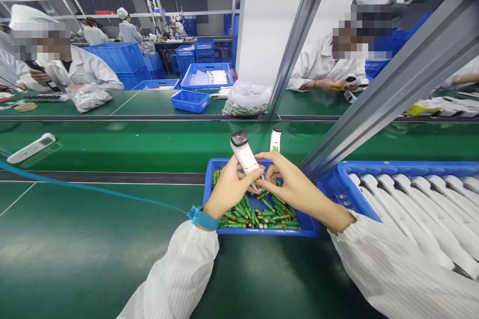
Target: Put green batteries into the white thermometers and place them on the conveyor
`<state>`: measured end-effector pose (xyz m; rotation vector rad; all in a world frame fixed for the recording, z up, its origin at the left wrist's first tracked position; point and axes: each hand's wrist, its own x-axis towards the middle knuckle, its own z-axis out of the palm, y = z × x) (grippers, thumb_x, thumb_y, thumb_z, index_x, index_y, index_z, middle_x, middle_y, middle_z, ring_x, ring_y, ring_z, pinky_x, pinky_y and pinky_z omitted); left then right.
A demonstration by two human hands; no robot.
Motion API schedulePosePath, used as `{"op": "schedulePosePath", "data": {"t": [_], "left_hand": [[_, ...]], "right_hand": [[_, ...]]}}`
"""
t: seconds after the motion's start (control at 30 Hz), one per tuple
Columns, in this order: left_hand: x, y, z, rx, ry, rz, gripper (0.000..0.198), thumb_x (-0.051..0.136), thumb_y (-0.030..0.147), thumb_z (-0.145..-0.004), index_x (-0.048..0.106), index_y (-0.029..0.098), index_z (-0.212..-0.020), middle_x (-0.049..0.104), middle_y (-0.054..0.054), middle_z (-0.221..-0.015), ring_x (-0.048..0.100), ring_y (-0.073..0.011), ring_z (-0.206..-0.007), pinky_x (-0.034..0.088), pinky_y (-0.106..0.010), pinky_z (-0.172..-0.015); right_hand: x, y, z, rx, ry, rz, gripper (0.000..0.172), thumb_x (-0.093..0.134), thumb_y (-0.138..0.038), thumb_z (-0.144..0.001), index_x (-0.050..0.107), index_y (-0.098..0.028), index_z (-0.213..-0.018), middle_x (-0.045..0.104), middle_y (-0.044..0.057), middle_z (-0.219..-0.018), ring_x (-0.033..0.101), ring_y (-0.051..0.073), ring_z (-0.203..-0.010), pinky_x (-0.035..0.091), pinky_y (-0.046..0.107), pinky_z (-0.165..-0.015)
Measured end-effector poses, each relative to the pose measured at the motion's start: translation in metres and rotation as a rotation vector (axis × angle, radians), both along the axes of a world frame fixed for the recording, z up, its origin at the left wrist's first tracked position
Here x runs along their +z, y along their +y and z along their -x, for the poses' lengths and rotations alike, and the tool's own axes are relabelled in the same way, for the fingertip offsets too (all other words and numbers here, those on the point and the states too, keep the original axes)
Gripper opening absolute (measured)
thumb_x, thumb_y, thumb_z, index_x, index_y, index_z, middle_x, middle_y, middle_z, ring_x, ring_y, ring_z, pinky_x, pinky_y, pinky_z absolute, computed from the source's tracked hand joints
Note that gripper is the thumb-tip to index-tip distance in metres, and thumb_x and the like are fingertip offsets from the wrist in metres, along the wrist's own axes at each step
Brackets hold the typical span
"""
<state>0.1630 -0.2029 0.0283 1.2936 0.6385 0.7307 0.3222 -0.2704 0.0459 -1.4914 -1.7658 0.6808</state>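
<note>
My left hand [230, 192] is shut around a white handheld thermometer [244, 155] with a black round head, tilted above a blue plastic tray [269, 233]. My right hand [288, 182] reaches across, its fingertips at the thermometer's lower end, and anything pinched there is hidden. Under both hands, the tray holds a loose heap of green AA batteries [258, 213]. A blue strap [203, 218] circles my left wrist, with a blue cord running off to the left.
A large blue tray of white moulded inserts [374, 169] lies at my right, beside a slanted aluminium rail [377, 94]. Further thermometers [275, 140] stand or lie on the green bench [112, 239]. Co-workers in white sit opposite, among blue crates and bags of batteries.
</note>
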Motion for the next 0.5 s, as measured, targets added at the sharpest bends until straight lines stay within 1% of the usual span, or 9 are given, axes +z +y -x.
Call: {"op": "schedulePosePath", "data": {"t": [0.13,0.37,0.5], "left_hand": [[-0.0027,-0.0014,-0.0005,0.044,0.010,-0.016,0.045,0.071,0.029,-0.081,0.050,0.017,-0.120,0.068,-0.010,-0.107,0.070,-0.0166,-0.068,0.064,-0.032,-0.057],[-0.0061,-0.0003,0.0001,0.056,0.043,-0.111,0.044,0.066,0.028,-0.085,0.045,0.020,-0.123,0.067,-0.012,-0.119,0.071,-0.0188,-0.084,0.064,-0.031,-0.064],[-0.0078,0.0003,0.0006,0.038,0.046,-0.160,0.042,0.064,0.027,-0.087,0.044,0.021,-0.124,0.066,-0.013,-0.122,0.070,-0.0213,-0.094,0.063,-0.030,-0.067]], "right_hand": [[-0.0004,0.0011,-0.0013,-0.004,0.004,0.034,0.039,0.056,-0.036,-0.093,0.047,-0.023,-0.129,0.058,0.005,-0.102,0.060,0.016,-0.071,0.051,0.034,-0.067],[-0.0043,0.0040,-0.0053,-0.019,-0.061,0.084,0.039,0.054,-0.039,-0.094,0.049,-0.021,-0.129,0.060,0.008,-0.114,0.062,0.016,-0.074,0.051,0.033,-0.067],[-0.0073,0.0062,-0.0062,-0.017,-0.072,0.135,0.041,0.056,-0.037,-0.093,0.049,-0.020,-0.131,0.065,0.007,-0.110,0.063,0.017,-0.074,0.050,0.032,-0.067]]}}
